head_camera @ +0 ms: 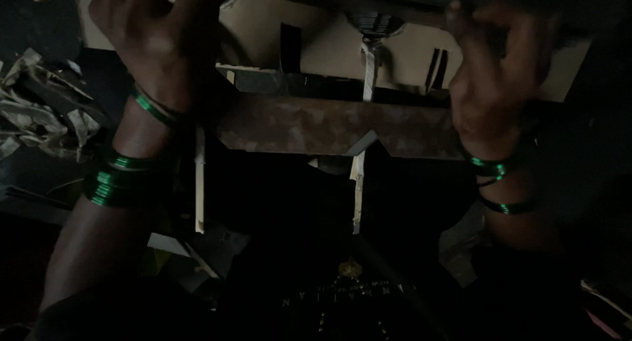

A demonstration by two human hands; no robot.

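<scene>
In dim light, a person's left hand (148, 35) and right hand (494, 71), both wrists ringed with green bangles (125, 176), reached to the far edges of a flat cardboard sheet (329, 48) cut with slots, lying above a rust-brown board (329, 125). The left fingers were loosely spread over the sheet's left edge; the right fingers curled at its right edge, though whether they pinched it could not be told. The sheet looked light, stiff and easily creased, best held at both edges. Paper scraps (39, 110) lay far left.
</scene>
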